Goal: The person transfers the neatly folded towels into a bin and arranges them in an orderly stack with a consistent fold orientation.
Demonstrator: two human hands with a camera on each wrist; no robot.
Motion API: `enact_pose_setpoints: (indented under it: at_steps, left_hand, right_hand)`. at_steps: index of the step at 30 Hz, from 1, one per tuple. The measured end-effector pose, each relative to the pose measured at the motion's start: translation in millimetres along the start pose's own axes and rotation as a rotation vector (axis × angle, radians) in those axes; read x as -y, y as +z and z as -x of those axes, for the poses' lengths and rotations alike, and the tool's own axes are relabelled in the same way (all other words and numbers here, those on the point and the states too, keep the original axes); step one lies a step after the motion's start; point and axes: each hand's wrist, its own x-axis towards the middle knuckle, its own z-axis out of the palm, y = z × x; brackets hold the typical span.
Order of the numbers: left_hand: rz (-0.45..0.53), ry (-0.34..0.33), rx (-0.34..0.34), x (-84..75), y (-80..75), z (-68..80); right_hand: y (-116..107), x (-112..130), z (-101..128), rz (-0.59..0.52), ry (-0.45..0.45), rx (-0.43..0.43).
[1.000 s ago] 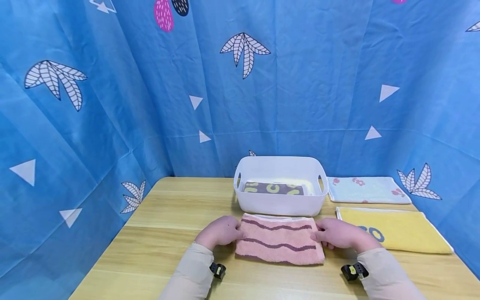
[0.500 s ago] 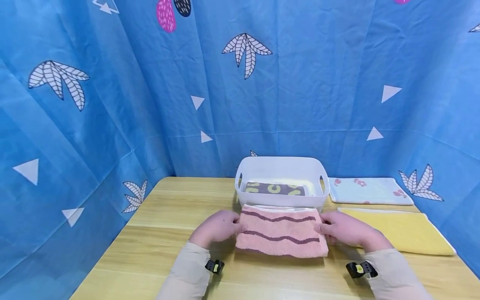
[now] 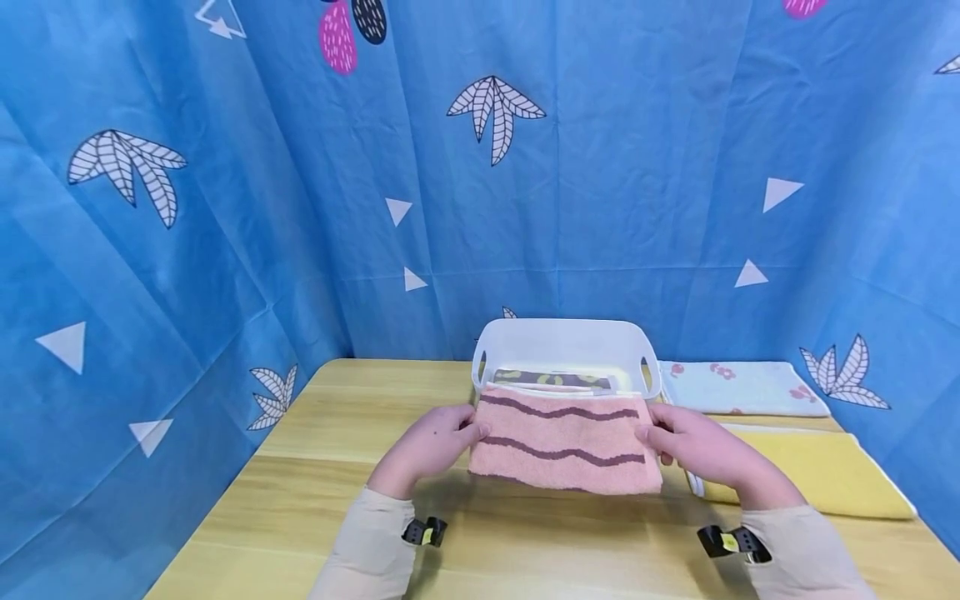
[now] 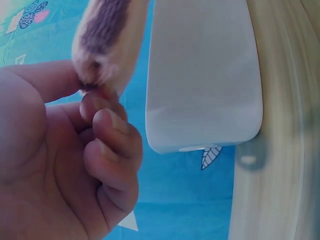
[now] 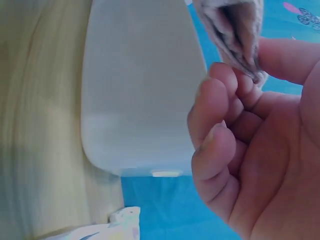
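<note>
A folded pink towel (image 3: 566, 442) with wavy maroon stripes hangs in the air just in front of the white plastic basket (image 3: 566, 337). My left hand (image 3: 435, 442) pinches its left edge and my right hand (image 3: 693, 446) pinches its right edge. The left wrist view shows thumb and curled fingers (image 4: 107, 130) clamped on the pink towel's end (image 4: 102, 42), with the basket's wall (image 4: 205, 80) close beside it. In the right wrist view the pink towel's end (image 5: 235, 30) sits pinched in the same way beside the basket's wall (image 5: 140, 85). A dark towel with yellow shapes (image 3: 555, 380) lies inside the basket.
The wooden table (image 3: 330, 483) carries a folded yellow towel (image 3: 817, 475) at the right and a pale blue flowered towel (image 3: 738, 387) behind it. Blue patterned curtains (image 3: 225, 208) close in the back and both sides.
Both hands have lifted the pink towel off the table and carried it away from me, up to the basket's front rim.
</note>
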Motion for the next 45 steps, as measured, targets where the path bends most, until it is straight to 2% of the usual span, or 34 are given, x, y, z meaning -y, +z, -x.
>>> enact_pose_setpoints:
  at_steps: [3, 8, 14, 19, 23, 27, 32, 39, 45]
  left_hand:
    - [0.018, 0.007, -0.019, -0.5, -0.6, -5.6]
    - [-0.01, 0.006, -0.042, -4.3, -5.0, -20.7]
    - [-0.027, -0.005, -0.043, -2.1, -11.8, -40.9]
    - [0.024, -0.047, -0.017, 0.7, -17.9, -56.3]
    - [0.045, -0.082, -0.016, 2.2, -21.5, -66.7]
    - [0.038, -0.095, -0.026, 0.7, -27.3, -77.1]
    - [0.008, -0.101, -0.035, -1.5, -33.6, -90.6]
    - [-0.007, -0.138, -0.046, -1.8, -34.7, -108.2]
    - [-0.03, -0.149, -0.074, -2.9, -33.0, -121.7]
  right_hand:
    - [-3, 4, -2, -0.003, 0.02, -0.039]
    - [-12, 8, -13, 0.017, 0.042, -0.097]
    - [-20, 7, -31, 0.029, 0.055, -0.101]
    - [-26, 6, -45, 0.018, 0.042, -0.114]
    - [-31, 9, -55, 0.021, 0.081, -0.127]
    - [-38, 12, -65, 0.082, 0.118, -0.148]
    - [-46, 12, -77, 0.143, 0.146, -0.139]
    - [-52, 9, -91, 0.141, 0.206, -0.107]
    - [-57, 5, -101, 0.161, 0.216, -0.114]
